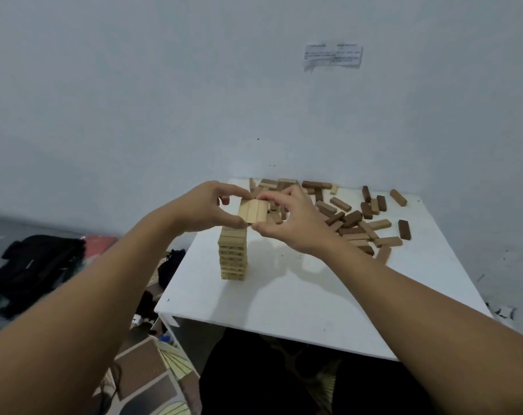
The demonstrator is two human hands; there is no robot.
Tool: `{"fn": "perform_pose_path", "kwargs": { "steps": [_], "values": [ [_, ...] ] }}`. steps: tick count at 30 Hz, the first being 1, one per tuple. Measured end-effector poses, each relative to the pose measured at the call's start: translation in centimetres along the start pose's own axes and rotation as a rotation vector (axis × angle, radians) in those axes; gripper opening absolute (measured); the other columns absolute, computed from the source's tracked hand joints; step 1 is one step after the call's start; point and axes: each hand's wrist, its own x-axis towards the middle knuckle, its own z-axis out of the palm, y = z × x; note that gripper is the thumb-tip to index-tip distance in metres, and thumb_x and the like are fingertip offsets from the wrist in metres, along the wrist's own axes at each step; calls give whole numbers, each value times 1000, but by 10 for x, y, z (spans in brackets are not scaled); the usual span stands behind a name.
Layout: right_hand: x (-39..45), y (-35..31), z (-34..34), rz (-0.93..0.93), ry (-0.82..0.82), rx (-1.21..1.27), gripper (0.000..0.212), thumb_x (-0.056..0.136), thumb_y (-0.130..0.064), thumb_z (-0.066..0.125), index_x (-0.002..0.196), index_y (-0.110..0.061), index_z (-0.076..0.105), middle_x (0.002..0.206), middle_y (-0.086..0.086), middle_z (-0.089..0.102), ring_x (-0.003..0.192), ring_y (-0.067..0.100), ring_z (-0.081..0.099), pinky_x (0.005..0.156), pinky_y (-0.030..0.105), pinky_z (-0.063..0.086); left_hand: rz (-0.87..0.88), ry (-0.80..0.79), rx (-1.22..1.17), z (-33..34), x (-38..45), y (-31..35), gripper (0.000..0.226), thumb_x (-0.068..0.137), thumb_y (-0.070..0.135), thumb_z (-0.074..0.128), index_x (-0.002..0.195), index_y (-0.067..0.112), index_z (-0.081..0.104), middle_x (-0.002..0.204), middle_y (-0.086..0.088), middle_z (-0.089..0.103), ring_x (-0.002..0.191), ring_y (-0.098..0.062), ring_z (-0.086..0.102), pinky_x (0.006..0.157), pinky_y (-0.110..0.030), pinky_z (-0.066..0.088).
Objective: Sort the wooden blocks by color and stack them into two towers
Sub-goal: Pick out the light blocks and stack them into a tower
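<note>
Below and nearer than our hands, the white table [299, 307] lies bare around the light tower [233, 253]. Beyond and right of the right hand [287, 220], the loose block pile [344, 217] crowds the surface; the wall [194, 100] closes passage behind.

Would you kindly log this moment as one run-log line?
stage: stacking light tower | left hand: pinches top layer | right hand: pinches top layer | loose blocks: unsorted on table | dark tower: not started
</note>
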Motion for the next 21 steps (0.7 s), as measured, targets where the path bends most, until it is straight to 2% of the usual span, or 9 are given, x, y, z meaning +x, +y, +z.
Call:
{"fn": "perform_pose_path", "kwargs": {
  "steps": [3,7,12,21],
  "values": [
    [9,-9,19,16,-60,10,52,78,-56,80,126,-50,61,113,-23,40,122,10,41,114,49,34,-39,-17,-19,-12,-7,-19,47,79,35,90,119,50,69,113,1,54,97,-7,51,76,-21,41],
    [17,-12,37,31,-88,-13,53,75,-59,80,124,-50,62,117,-15,42,125,13,38,114,49,33,-93,-53,-58,-18,-8,-38,47,77,33,91,116,50,70,113,1,53,94,-5,50,77,-22,39],
    [19,-4,49,73,-116,-14,51,75,-56,81,122,-49,63,121,-15,39,130,10,32,116,48,31,-117,-100,-68,-12,-3,-54,47,79,34,90,119,48,70,118,0,55,98,-3,51,78,-21,40],
    [14,13,55,119,-154,17,52,73,-59,83,121,-51,64,121,-19,36,126,9,31,116,46,32,-136,-172,-35,-1,10,-67,50,78,40,90,121,50,69,120,5,56,99,-3,55,72,-20,41]
  ]
}}
